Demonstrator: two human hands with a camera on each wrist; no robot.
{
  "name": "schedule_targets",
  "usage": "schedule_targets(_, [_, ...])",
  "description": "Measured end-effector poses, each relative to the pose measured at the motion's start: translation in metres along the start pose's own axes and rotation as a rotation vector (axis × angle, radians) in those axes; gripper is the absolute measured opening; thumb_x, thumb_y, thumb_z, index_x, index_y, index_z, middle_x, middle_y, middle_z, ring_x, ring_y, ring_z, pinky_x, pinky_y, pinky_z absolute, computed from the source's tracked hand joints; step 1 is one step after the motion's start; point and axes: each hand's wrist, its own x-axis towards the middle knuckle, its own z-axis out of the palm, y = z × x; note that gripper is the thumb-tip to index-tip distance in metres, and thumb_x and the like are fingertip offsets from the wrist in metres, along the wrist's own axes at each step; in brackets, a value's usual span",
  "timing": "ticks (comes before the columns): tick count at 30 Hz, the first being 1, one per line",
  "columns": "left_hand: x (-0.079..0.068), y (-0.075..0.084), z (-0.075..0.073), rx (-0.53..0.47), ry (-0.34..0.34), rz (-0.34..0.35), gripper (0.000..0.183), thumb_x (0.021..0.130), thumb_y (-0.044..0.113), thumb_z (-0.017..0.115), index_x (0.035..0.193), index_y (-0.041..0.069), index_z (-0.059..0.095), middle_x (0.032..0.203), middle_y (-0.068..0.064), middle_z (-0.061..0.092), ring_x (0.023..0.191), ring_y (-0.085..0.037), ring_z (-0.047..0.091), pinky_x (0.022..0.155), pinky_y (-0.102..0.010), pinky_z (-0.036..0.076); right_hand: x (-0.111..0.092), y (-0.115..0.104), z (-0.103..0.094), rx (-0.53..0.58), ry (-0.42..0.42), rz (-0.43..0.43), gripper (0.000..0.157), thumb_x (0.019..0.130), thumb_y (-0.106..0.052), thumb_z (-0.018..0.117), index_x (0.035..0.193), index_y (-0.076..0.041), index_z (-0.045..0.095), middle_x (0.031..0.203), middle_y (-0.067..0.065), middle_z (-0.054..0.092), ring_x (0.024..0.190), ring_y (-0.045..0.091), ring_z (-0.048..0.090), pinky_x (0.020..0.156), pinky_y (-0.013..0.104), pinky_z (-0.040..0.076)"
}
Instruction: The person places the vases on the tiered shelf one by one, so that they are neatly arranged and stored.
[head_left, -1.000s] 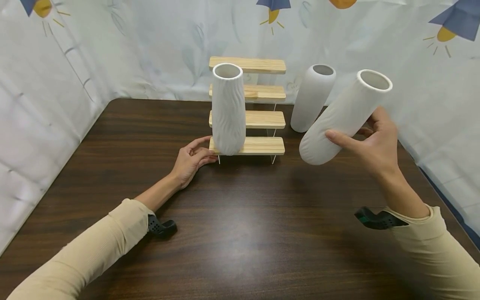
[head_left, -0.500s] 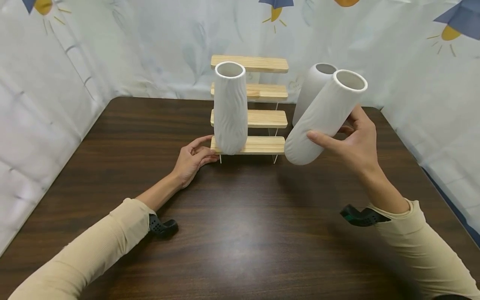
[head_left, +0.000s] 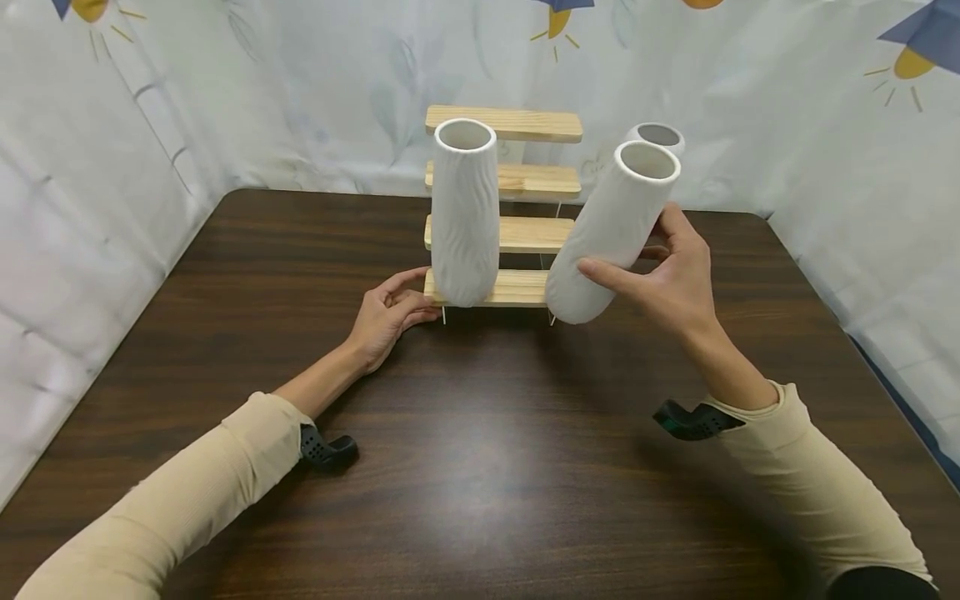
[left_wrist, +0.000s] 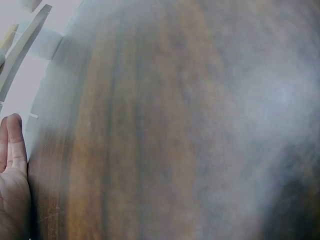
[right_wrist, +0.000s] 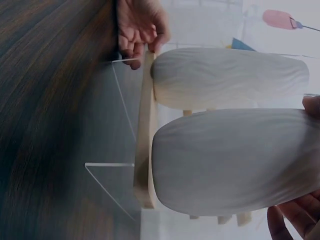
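Observation:
My right hand (head_left: 675, 279) grips a tall white ceramic vase (head_left: 611, 229) with a ridged surface, tilted with its mouth leaning right. Its base overlaps the right end of the lowest board of a four-tier wooden display stand (head_left: 521, 287) in the head view. A similar white vase (head_left: 465, 217) stands upright on the left part of that board. My left hand (head_left: 386, 321) pinches the board's left end, its thumb (right_wrist: 161, 32) at the top side and fingers below, as the right wrist view shows. In the left wrist view only part of the left hand (left_wrist: 12, 185) appears.
Behind the held vase, mostly hidden, stands another white vase (head_left: 660, 133). Thin metal wire legs (right_wrist: 110, 164) support the stand. A dark wood-grain table (head_left: 480, 467) lies below, with patterned white cloth (head_left: 315, 100) hanging behind and along the sides.
My right hand has carried the tilted vase leftward, from right of the stand to the lowest board's right end, now covering most of the rear vase. My left hand stays at the board.

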Motion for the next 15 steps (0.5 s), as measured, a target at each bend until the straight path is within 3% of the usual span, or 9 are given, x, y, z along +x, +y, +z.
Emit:
schedule_targets(8, [0.0,0.001,-0.001,0.002,0.002,-0.001,0.049,0.101,-0.005,0.055,0.149,-0.003,0.045,0.094,-0.002,0.074,0.089,-0.017,0.073,0.086,-0.029,0.062,0.006,-0.014,0.02,0.002,-0.026,-0.004,0.063,0.07,0.0,0.09,0.126,0.003,0.061,0.107,-0.001,0.066,0.095,0.013,0.062,0.076,0.023,0.056])
schedule_targets(15, [0.0,0.001,0.0,0.015,-0.003,0.0,0.05,0.101,-0.005,0.056,0.149,-0.003,0.045,0.096,-0.002,0.073,0.09,-0.017,0.073,0.087,-0.03,0.062,0.014,-0.001,0.028,-0.016,-0.038,-0.009,0.066,0.069,-0.011,0.094,0.127,-0.005,0.063,0.11,0.0,0.067,0.097,0.012,0.063,0.078,0.024,0.057])
